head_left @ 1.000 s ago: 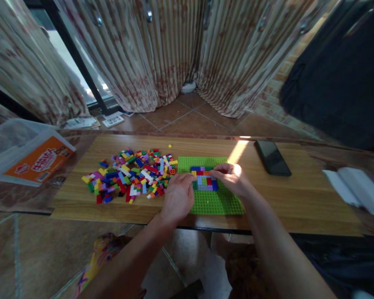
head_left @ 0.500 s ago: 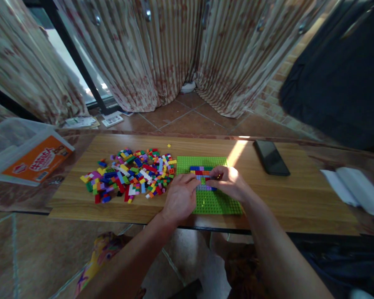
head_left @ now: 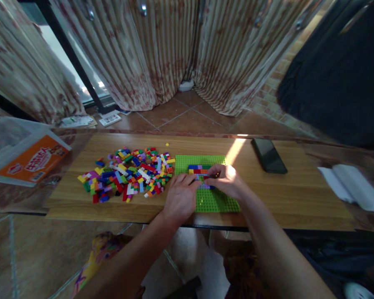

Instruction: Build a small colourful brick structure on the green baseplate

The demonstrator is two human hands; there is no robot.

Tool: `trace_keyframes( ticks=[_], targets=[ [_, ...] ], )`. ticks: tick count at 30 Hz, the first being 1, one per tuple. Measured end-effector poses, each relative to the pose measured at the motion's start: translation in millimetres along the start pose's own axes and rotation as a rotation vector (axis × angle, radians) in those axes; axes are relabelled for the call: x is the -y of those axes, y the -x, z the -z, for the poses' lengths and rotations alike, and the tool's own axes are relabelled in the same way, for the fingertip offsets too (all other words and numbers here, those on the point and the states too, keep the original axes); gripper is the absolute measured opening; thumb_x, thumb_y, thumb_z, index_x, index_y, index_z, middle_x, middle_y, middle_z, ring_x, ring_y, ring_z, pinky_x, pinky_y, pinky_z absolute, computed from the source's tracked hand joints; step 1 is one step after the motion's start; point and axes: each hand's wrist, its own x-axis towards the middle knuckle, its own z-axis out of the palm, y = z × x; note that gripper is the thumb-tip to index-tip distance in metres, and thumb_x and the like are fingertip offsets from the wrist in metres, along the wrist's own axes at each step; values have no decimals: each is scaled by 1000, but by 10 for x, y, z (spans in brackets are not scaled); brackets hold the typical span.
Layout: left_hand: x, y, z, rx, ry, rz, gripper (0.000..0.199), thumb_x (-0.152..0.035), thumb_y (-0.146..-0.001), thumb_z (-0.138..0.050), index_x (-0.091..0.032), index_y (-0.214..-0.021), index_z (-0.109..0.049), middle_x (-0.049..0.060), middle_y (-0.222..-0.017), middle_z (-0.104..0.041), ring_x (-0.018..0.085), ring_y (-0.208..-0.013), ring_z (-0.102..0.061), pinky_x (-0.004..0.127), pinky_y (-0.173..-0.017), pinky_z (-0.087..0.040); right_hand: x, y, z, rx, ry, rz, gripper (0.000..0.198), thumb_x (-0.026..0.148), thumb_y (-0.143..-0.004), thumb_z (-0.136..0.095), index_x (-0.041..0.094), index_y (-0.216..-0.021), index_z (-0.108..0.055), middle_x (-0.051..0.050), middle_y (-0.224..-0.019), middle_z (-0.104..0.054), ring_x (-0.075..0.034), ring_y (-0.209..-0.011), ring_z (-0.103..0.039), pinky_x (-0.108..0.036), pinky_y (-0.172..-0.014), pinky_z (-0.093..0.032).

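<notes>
A green studded baseplate (head_left: 218, 204) lies on the table, carrying rows of coloured toy bricks (head_left: 195, 167) in blue, red, orange, purple and other colours. My right hand (head_left: 226, 178) reaches over the plate from the right, its thumb and fingertips pinched at a small brick among the rows; the brick is mostly hidden. On the left side of the rows rests my left hand (head_left: 181, 195), fingers bent and close together, their tips touching the bricks. Whatever lies under those tips is covered. Left of the plate spreads a heap of loose bricks (head_left: 134, 170).
A black phone (head_left: 269, 155) lies right of the plate on the wooden table (head_left: 305, 199). At the far left a clear plastic box (head_left: 28, 131) with an orange label stands tilted. A white object (head_left: 358, 187) sits at the right end. One yellow piece (head_left: 167, 144) lies behind the heap.
The view has shifted slightly, so everything sits a little further left and higher. Both hands stay at the same brick rows, with only slight finger movement.
</notes>
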Motion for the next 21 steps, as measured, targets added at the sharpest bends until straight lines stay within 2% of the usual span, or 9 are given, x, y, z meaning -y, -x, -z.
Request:
trace_keyframes(
  ticks=[5,12,17,21],
  targets=[
    [-44,14,-7,1,-48,5,26,-15,-91,-46,-21,-104,-68,5,-114,-67,24,-104,-53,44,-92,-41,-11,-11,-9,2,-8,-2,18,32,-60,-71,19,-72,-67,3,-62,-62,-11,-58,-53,-23,-51,-39],
    [-61,21,-11,-21,-49,18,27,-14,-91,-47,-21,-106,-67,4,-114,-67,24,-106,-53,47,-99,-37,-44,-21,5,25,-30,19,21,32,-61,-72,18,-75,-67,2,-65,-64,-13,-61,-55,-25,-54,-41],
    [-12,0,28,-27,32,1,24,-15,-90,-50,-20,-105,-68,4,-113,-68,23,-102,-55,42,-93,-43,-150,-58,94,111,-222,53,20,34,-64,-70,18,-76,-66,-1,-72,-67,-14,-67,-58,-27,-61,-46],
    [49,-2,34,-54,86,27,26,-12,-91,-48,-17,-108,-66,5,-113,-69,21,-102,-58,39,-93,-46,-166,-70,135,174,-303,-2,21,30,-59,-72,18,-75,-65,-1,-72,-68,-14,-67,-60,-29,-64,-49]
  ],
)
